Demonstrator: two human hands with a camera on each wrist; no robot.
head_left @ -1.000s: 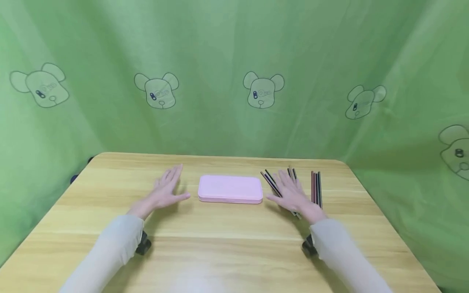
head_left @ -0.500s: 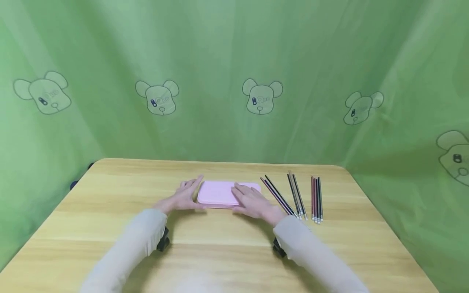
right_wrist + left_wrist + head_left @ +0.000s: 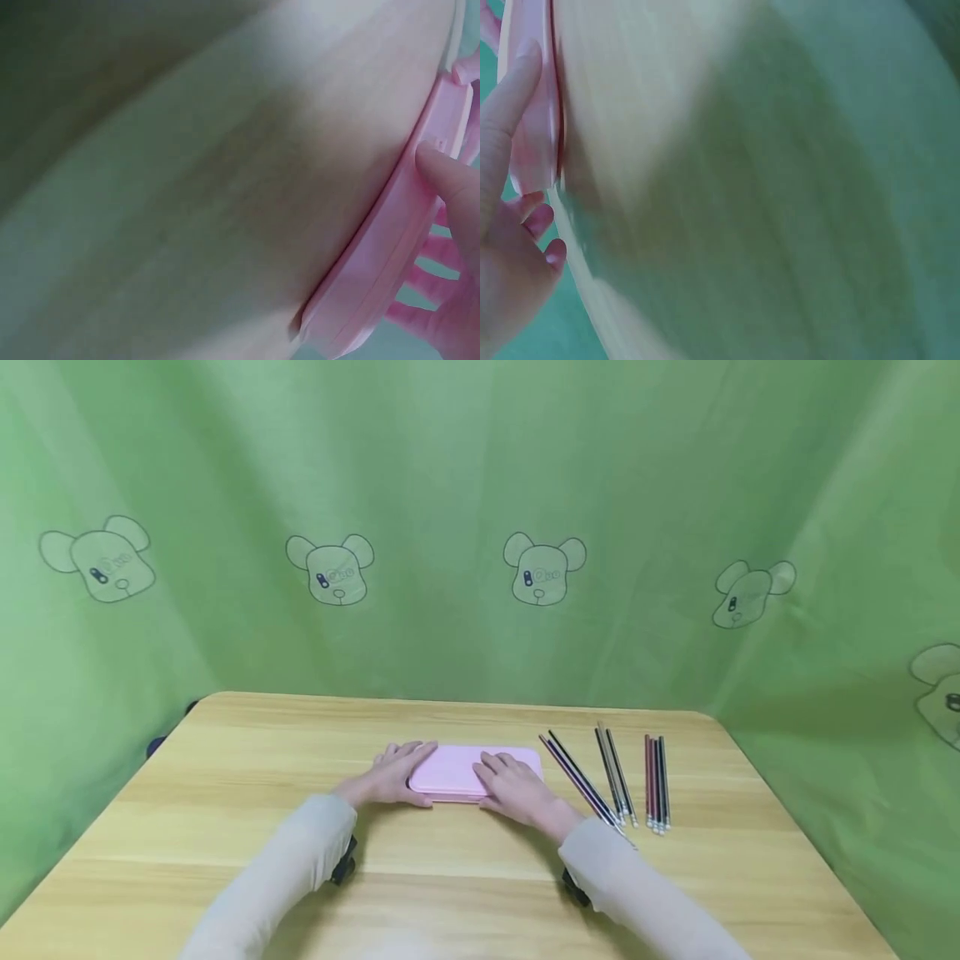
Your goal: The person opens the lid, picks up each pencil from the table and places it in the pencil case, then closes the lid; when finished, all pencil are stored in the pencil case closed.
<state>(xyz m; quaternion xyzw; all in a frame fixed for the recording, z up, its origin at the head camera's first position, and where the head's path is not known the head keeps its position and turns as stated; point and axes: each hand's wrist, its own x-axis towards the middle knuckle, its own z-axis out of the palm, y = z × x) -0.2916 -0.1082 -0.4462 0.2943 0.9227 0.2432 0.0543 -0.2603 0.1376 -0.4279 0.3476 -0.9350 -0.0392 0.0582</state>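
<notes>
A closed pink pencil case (image 3: 456, 767) lies flat on the table, its long side toward me. My left hand (image 3: 388, 778) grips its left end; in the left wrist view the thumb (image 3: 516, 90) lies along the front wall, with the other fingers around the end. Over the right half, my right hand (image 3: 519, 790) has its fingers spread on the lid. Its thumb (image 3: 439, 165) presses the front side by a small catch (image 3: 439, 142) in the right wrist view. Part of the lid is hidden under the right hand.
To the right of the case, pencils with white ends lie in three groups: a slanted one (image 3: 576, 777), a middle one (image 3: 615, 775) and an upright-looking row (image 3: 657, 783). A green curtain (image 3: 450, 635) hangs behind the wooden table (image 3: 450, 910).
Both hands have come inward from either side of the pencil case onto it. The left now grips its left end, while the right has left the pencils and settled on the lid and front.
</notes>
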